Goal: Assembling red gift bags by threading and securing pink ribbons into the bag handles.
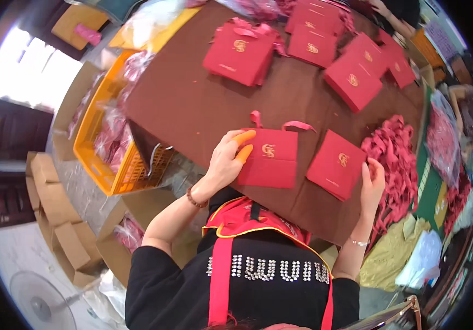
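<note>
- While it lies flat by the table's near edge, the single red pouch [269, 170] sits under the left hand [229, 159], with two loose ribbon ends [298, 126] standing out at its upper side
- Orange finger covers [243, 137] tip two fingers of that hand, set narrowly apart at the pouch's upper left corner; whether they pinch the fabric or only press on it, one cannot tell
- Just right of it, nearer the table's right edge, lies a small pile of red pouches [333, 170]; the right hand [374, 181] is at its side, loosely curled, its grip on anything unclear
- The step in hand looks like arranging the single pouch and its ribbon; the next move seems to call for steadying the fabric and freeing the right fingers
- Beyond, a tangled ribbon heap [393, 159] lies along the table's right edge
- Toward the brown table's [176, 104] far edge, more stacked pouches [240, 55] rest, and a co-worker's hand [380, 7] shows at the far right corner
</note>
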`<state>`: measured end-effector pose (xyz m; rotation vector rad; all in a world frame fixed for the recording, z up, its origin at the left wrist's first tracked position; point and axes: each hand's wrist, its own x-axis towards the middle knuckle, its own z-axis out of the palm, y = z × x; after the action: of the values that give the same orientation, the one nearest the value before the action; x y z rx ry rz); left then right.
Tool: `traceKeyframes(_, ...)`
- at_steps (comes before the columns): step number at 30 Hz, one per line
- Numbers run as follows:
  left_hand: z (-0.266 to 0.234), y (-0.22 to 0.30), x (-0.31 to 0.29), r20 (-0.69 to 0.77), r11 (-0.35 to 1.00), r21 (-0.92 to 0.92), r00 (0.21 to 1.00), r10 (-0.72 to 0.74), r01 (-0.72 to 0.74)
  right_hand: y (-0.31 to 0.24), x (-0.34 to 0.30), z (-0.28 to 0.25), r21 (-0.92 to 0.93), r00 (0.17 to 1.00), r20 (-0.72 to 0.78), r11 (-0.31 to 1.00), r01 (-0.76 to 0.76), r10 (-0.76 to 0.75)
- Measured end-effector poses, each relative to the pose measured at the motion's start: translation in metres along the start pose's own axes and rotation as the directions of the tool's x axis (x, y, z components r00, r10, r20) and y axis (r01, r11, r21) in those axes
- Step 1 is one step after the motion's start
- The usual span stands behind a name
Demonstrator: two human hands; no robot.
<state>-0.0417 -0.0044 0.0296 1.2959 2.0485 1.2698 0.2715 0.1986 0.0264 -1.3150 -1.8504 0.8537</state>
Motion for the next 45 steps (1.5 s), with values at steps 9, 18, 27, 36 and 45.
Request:
traceKeyframes(9, 0.061, 0.045, -0.024, 0.469, 0.932, -0.015, 0.821, 0.327, -0.362, 0.044, -0.011, -0.023, -0.243, 0.992, -0.113, 0.969, 0.03, -0.059)
traceKeyframes(18, 0.069, 0.036, -0.039, 0.627, 0.966, 0.044, 0.76, 0.172, -0.255, 0.038, 0.01, -0.021, -0.45, 0.99, -0.141, 0.891, -0.069, 0.005)
traceKeyframes(27, 0.059, 0.046, -0.038, 0.638, 0.994, -0.058, 0.769, -0.038, 0.097, 0.018, 0.024, -0.016, -0.39, 0.945, -0.218, 0.91, 0.143, -0.243)
traceKeyframes(36, 0.071, 0.051, -0.005, 0.612, 0.191, -0.748, 0.772, -0.17, 0.635, -0.091, -0.096, 0.056, 0.388, 0.725, 0.686, 0.809, -0.441, 0.066)
traceKeyframes(45, 0.009, 0.002, 0.003, 0.366, 0.003, -0.92, 0.858, -0.36, 0.393, -0.093, -0.124, 0.105, 0.355, 0.492, 0.87, 0.648, -0.673, 0.034)
